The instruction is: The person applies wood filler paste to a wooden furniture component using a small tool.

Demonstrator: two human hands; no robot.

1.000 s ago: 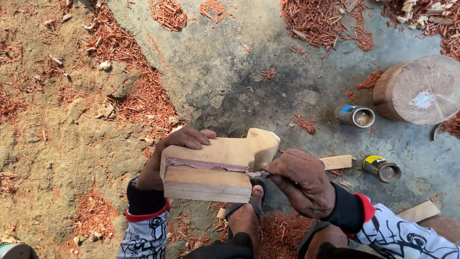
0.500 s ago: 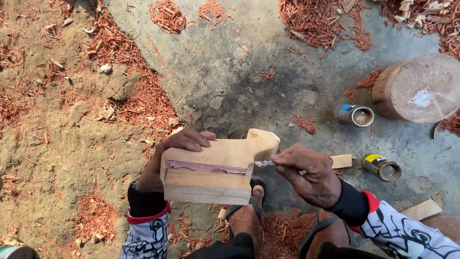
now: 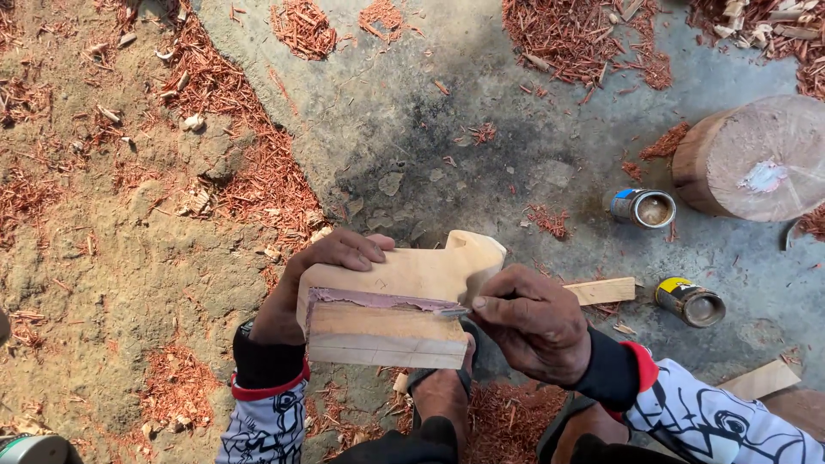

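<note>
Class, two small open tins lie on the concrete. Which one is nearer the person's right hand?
The yellow-banded tin, just right of the flat wood offcut, lies nearer the right hand. The blue-banded tin sits farther up, beside the round log block.

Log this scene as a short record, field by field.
Left hand: grips the carved wooden block from its far side
Right hand: holds a thin metal tool against the block's pinkish filler seam
Nearby: two open tins, log stump, wood strip
Ground: concrete and dirt, reddish shavings
</note>
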